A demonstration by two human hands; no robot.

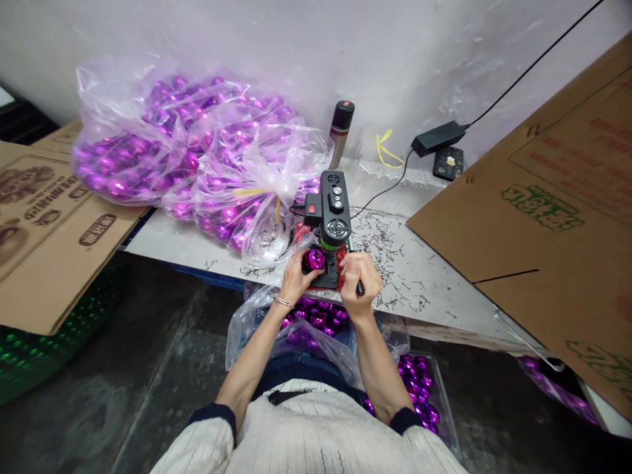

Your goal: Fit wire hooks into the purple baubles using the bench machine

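Observation:
A small black bench machine [332,217] with a red switch stands at the near edge of the white table [424,270]. My left hand [296,276] is closed round a shiny purple ball [315,259] and holds it under the machine's head. My right hand [360,283] is closed on the machine's black lever [360,288] just to the right. A clear bag of purple balls [316,319] lies open on my lap below both hands.
Large clear bags full of purple balls [187,158] fill the table's back left. Flat cardboard [553,217] leans over the right side, more cardboard [44,217] on the left. A bottle [340,128], a power adapter [438,137] and scattered wire bits [395,250] lie behind the machine.

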